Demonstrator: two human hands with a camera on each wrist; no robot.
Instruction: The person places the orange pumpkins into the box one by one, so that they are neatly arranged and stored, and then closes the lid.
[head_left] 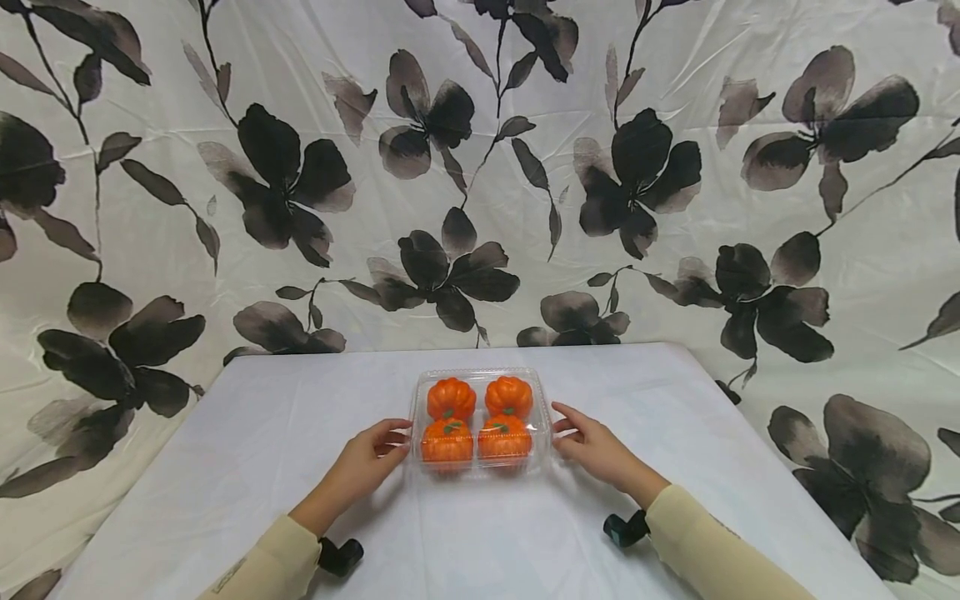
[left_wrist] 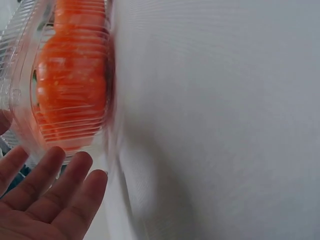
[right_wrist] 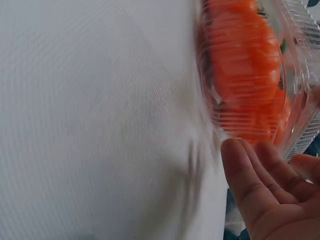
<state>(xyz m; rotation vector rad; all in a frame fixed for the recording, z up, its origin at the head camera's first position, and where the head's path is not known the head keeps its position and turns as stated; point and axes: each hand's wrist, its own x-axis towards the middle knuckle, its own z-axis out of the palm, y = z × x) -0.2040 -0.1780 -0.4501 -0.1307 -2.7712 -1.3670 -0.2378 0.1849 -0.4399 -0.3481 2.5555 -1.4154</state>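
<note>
A clear plastic clamshell box sits on the white-covered table, its lid down. Inside are several small orange pumpkins, glossy and ribbed with green stem tops, arranged in two rows. My left hand is at the box's left side, fingertips right by the rim. On the opposite side, my right hand has its fingertips close to the wall. Both wrist views show loosely extended fingers beside the ridged wall, with pumpkins seen through the plastic. Neither hand has its fingers curled round the box.
White cloth covers the table, whose far edge meets a pale curtain printed with dark flowers. A small black device is at the left wrist, and another dark device at the right wrist. Both sleeves are pale yellow.
</note>
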